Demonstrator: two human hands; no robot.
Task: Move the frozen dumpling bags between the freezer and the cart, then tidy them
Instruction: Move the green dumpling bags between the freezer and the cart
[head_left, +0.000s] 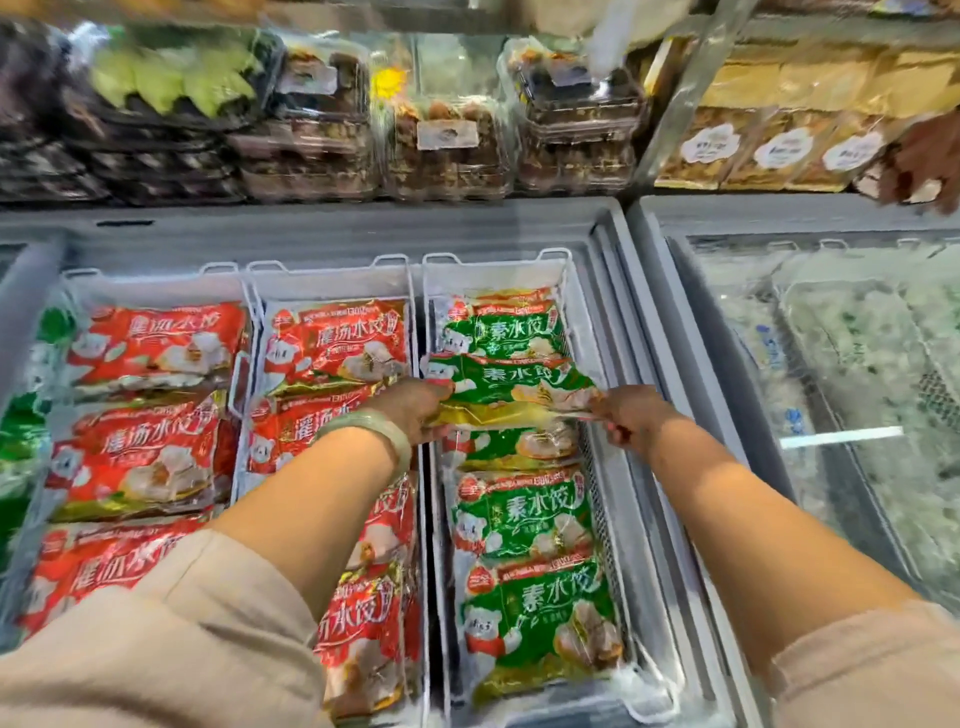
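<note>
An open chest freezer (332, 234) holds white baskets of dumpling bags. The right basket (491, 270) carries several green bags in a row. Both hands hold one green dumpling bag (511, 387) over that row, second from the far end. My left hand (415, 408), with a pale bangle on the wrist, grips the bag's left edge. My right hand (631, 415) pinches its right edge. Red dumpling bags (337, 345) fill the middle basket and more red bags (156, 343) fill the left one. No cart is in view.
A second freezer (831, 364) with a closed frosted glass lid stands to the right. Shelves behind hold clear boxes of food (447, 140) and packed bread (779, 145). Another person's hand (924, 166) reaches in at the far right.
</note>
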